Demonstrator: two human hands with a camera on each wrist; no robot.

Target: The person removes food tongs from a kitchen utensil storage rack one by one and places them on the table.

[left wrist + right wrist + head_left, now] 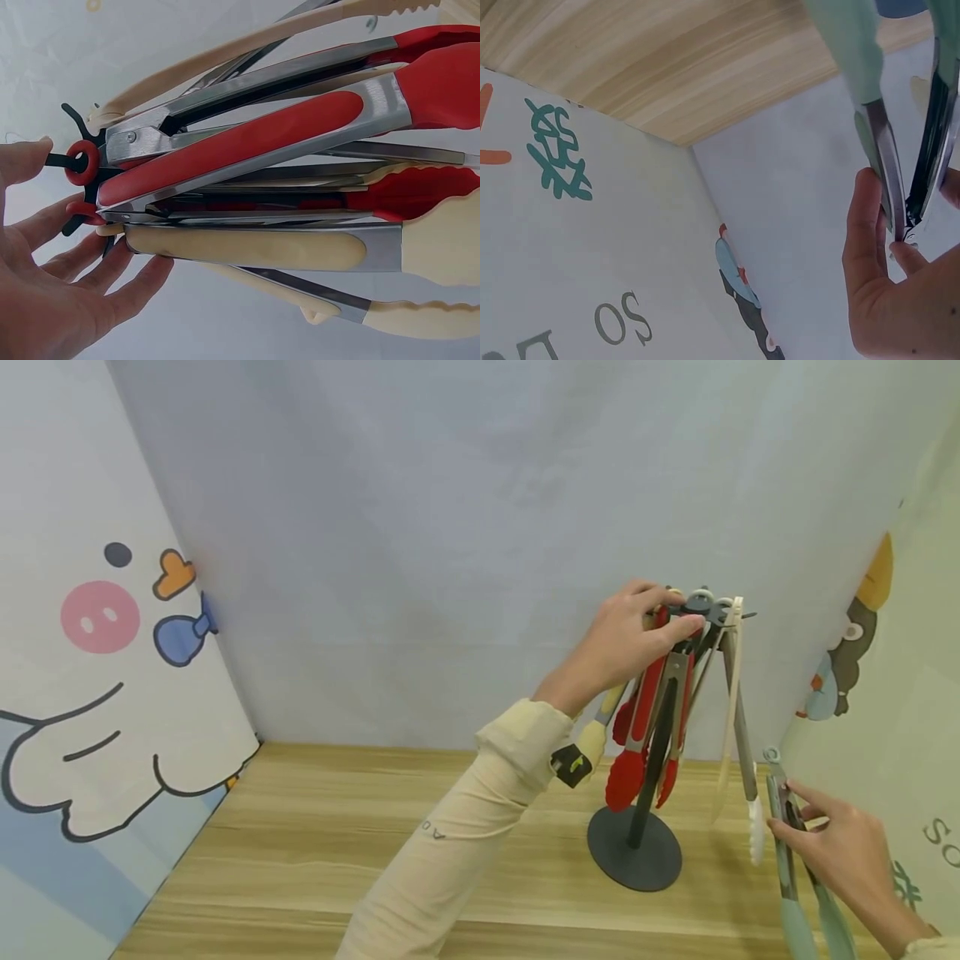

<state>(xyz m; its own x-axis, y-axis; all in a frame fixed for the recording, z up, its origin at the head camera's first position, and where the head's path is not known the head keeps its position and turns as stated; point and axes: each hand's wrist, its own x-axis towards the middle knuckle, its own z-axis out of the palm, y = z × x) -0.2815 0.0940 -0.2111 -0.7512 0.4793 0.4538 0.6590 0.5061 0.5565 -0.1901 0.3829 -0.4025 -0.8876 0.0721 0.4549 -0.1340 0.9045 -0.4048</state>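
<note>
A black tong stand point(633, 849) with a round base and hooked top stands at right in the head view. My left hand point(624, 642) grips its top, thumb at a hook tip and fingers under the hooks. Red-tipped tongs point(247, 150) hang beside the fingers, with cream-tipped tongs point(255, 249) below them in the left wrist view. My right hand point(847, 847) pinches mint green tongs point(797, 927) near their hinge end. Their arms are spread and their tips point down. Low and to the right, they are apart from the stand.
White-tipped tongs point(756, 831) and a cream strip-shaped utensil point(729, 718) hang on the stand's right side. The stand is on a wood-grain table point(337, 852). A grey cloth wall point(412, 568) rises behind; printed cartoon panels point(90, 693) flank it.
</note>
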